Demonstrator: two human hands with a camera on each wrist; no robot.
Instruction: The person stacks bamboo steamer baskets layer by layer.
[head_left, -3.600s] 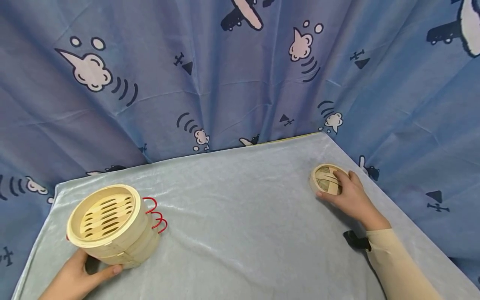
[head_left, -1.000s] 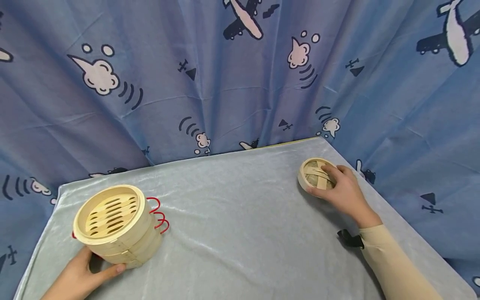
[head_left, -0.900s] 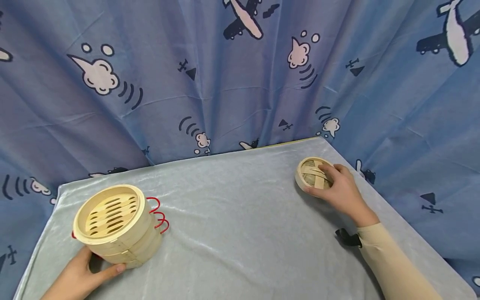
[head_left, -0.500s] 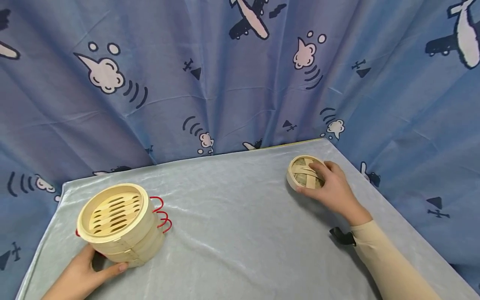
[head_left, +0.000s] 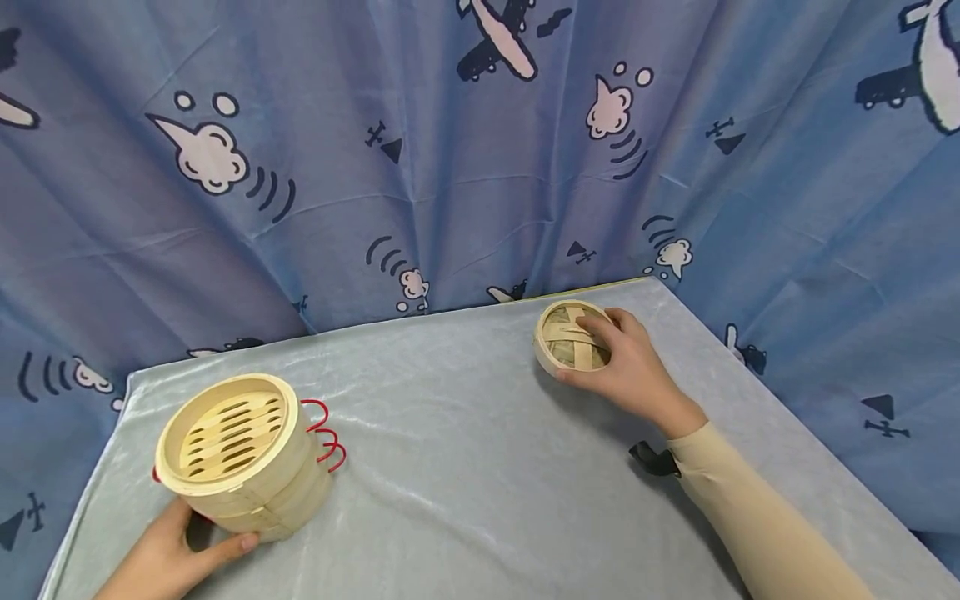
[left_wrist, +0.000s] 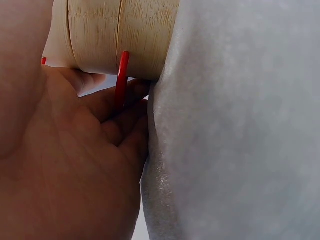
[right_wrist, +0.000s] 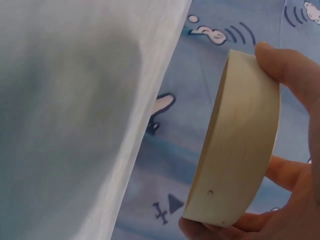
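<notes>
At the left of the table stands a stack of round bamboo steamer baskets (head_left: 273, 492) with red loop handles (head_left: 327, 442). The top tier has a slotted floor. My left hand (head_left: 165, 550) grips the stack low on its near side, thumb in front; in the left wrist view its fingers (left_wrist: 115, 125) curl near the lowest tier beside a red loop. At the far right my right hand (head_left: 630, 367) holds a woven bamboo steamer lid (head_left: 572, 337) by its rim. In the right wrist view the lid (right_wrist: 240, 135) is tilted and off the cloth, thumb and fingers on opposite edges.
A pale grey cloth (head_left: 450, 467) covers the table. Blue curtains (head_left: 465, 167) printed with planes and clouds hang behind and along the right side. A black strap (head_left: 654, 460) hangs at my right wrist beside the beige sleeve (head_left: 757, 508).
My right hand has carried the lid leftward across the far part of the table. The left hand keeps its grip on the steamer stack, which stays in place; the head view has shifted slightly.
</notes>
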